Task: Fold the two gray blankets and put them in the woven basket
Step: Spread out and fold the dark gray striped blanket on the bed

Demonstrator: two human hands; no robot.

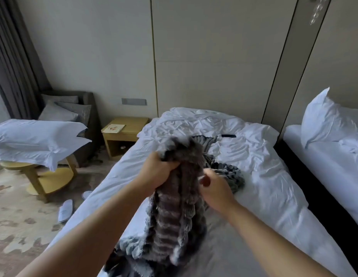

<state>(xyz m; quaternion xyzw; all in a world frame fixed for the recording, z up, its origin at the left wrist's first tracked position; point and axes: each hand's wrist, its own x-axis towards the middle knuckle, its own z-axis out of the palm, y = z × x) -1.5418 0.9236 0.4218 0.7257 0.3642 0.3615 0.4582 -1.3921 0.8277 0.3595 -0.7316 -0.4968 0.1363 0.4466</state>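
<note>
Over the near end of the bed, the left hand clenches the bunched top of one gray blanket, with the right hand at its edge, grip too blurred to judge. Held wadded, it may fold crooked. The second gray blanket lies heaped just beyond on the rumpled sheet; no woven basket shows; slippers sit on the carpet, a nightstand farther off.
</note>
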